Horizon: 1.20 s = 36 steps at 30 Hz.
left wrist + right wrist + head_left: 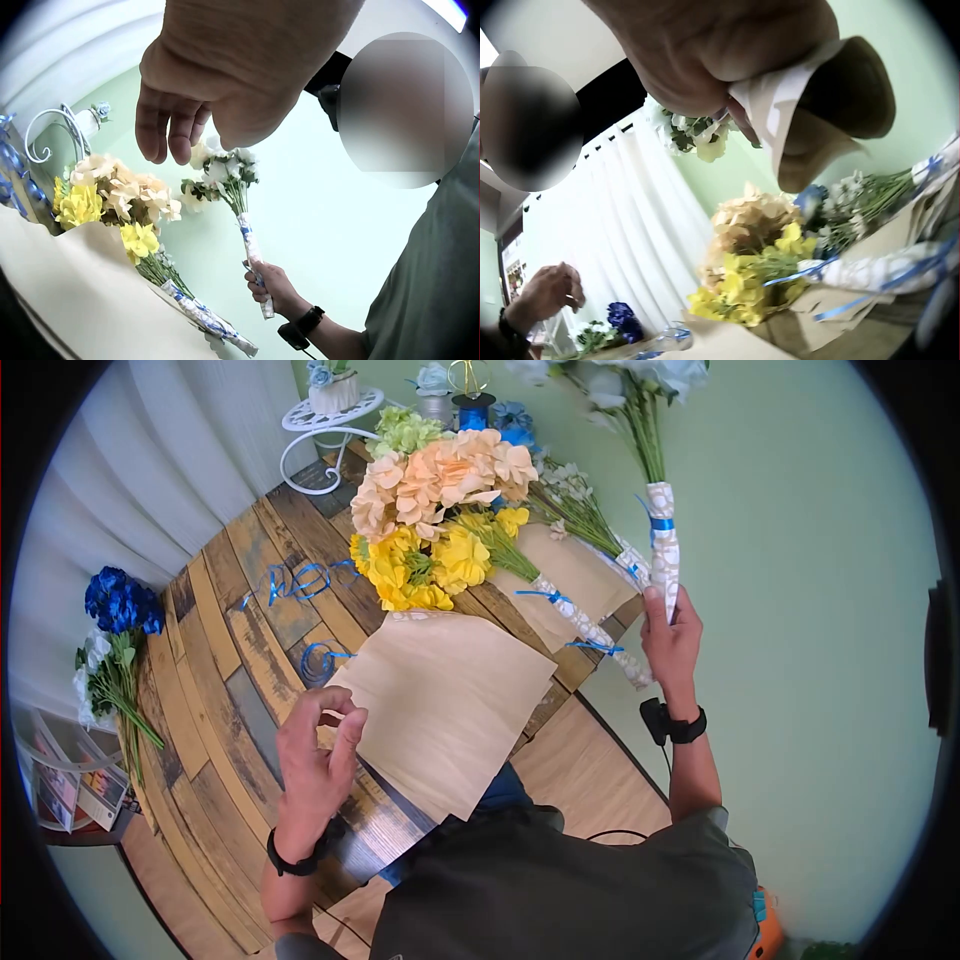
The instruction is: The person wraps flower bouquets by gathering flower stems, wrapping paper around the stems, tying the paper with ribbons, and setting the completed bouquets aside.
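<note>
My right hand (672, 642) grips the paper-wrapped handle (664, 550) of a white flower bunch (640, 390), held upright at the right with a blue ribbon round the wrap. In the right wrist view the wrap's hollow lower end (840, 105) faces the camera. My left hand (318, 750) is raised over the table's near side, fingers bent loosely and holding nothing. Beside it lies a sheet of brown paper (440, 700). Peach flowers (440, 480) and yellow flowers (430, 565) lie beyond the paper, with wrapped stems (590, 628) pointing right.
Blue ribbon curls (300, 582) lie on the wooden table (225, 650). Dark blue flowers (124, 600) and white ones rest at the left edge. A white stand (332, 410) and ribbon spools (474, 410) are at the back. A small white-flower bunch (575, 495) lies near the wall.
</note>
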Motion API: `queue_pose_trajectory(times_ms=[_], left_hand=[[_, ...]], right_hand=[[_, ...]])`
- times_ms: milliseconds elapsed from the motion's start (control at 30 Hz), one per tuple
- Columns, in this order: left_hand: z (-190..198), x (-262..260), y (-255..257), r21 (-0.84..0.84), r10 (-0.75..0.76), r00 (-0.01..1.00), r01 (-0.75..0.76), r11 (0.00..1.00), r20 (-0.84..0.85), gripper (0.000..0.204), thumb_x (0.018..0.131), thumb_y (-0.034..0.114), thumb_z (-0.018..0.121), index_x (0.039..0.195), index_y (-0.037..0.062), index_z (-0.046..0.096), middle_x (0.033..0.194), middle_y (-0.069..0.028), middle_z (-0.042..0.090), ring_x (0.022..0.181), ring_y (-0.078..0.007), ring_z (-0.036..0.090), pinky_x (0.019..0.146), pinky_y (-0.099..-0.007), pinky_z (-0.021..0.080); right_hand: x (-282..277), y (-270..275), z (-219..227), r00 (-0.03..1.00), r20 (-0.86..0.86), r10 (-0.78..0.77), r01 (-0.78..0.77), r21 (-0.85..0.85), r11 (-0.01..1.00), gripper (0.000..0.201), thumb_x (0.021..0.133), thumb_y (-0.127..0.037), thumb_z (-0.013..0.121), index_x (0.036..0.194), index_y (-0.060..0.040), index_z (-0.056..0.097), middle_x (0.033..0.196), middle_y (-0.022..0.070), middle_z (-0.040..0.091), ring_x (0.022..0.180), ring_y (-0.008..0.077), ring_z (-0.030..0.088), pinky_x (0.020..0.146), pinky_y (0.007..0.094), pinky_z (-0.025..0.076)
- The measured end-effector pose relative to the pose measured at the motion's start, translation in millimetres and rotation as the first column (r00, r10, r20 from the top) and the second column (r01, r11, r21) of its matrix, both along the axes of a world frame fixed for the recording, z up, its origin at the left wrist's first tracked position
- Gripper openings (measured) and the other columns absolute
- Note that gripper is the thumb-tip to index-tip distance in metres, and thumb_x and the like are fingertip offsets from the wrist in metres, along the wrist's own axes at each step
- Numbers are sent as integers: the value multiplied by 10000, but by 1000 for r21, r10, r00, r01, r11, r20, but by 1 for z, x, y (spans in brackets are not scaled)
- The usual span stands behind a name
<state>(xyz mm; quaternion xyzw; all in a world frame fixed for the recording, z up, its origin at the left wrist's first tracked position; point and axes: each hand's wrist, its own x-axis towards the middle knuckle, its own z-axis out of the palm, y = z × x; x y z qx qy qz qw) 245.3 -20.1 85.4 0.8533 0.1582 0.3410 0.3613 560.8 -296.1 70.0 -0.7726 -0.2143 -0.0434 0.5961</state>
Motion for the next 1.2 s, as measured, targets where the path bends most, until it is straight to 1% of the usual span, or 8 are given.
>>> queue_pose_trajectory(times_ms=[233,367,433,567,600,700,867,1200], left_hand=[[-12,-3,7,2,6,999,-6,1000,-51,151,927,126,678,984,6,607,834,-104,641,715,-216,643,646,-312,532],[-17,-6,9,-14,24,996,-25,1000,-85,143,929,124,673,984,9,607,833,-103,638,714,-223,641,650,-318,531],[-22,-9,10,-35,24,996,-27,999,-88,137,923,111,672,976,6,601,827,-110,631,709,-229,639,651,-319,530],[-20,-17,14,-48,54,992,-60,997,-118,133,914,97,673,971,6,594,825,-116,627,706,-241,636,647,-323,528],[-22,-19,16,-46,48,993,-54,997,-111,130,910,89,673,971,6,592,828,-119,627,706,-248,636,647,-324,527],[-28,-32,22,-79,52,992,-62,995,-115,138,906,98,677,976,6,602,869,-123,645,759,-247,647,664,-330,522],[-29,-61,32,-127,54,988,-72,989,-143,183,918,165,692,999,15,625,889,-134,651,739,-261,653,648,-341,513],[-39,-114,37,-236,79,976,-128,963,-204,206,941,224,670,943,22,631,785,-112,665,693,-271,647,634,-344,496]], right_hand=[[63,-10,-39,997,75,-15,23,-103,994,282,996,-273,618,1055,2,631,729,-42,526,651,58,419,572,235,365],[87,-6,-63,962,252,107,-19,-329,944,283,992,-256,598,1067,17,615,734,110,603,654,198,490,641,334,448],[100,-7,-77,979,135,155,-39,-618,785,300,978,-254,602,1061,35,613,819,182,653,695,294,563,687,374,477],[96,-2,-80,962,259,92,68,-551,832,437,963,-273,611,1263,41,557,1033,232,666,918,369,650,806,410,513],[87,-2,-73,991,129,39,40,-561,827,554,963,-289,612,1391,27,457,1139,247,648,1030,382,641,908,413,503],[79,-13,-82,946,262,189,16,-621,783,658,966,-325,614,1443,63,378,1464,268,422,1383,384,388,1157,416,282],[46,-12,-81,838,394,378,33,-728,685,446,919,-241,685,1261,18,567,1484,268,395,1369,415,392,1117,464,332],[38,14,-80,926,236,296,-65,-670,739,406,952,-289,654,1108,86,649,1502,206,388,1336,385,428,1075,437,385]])
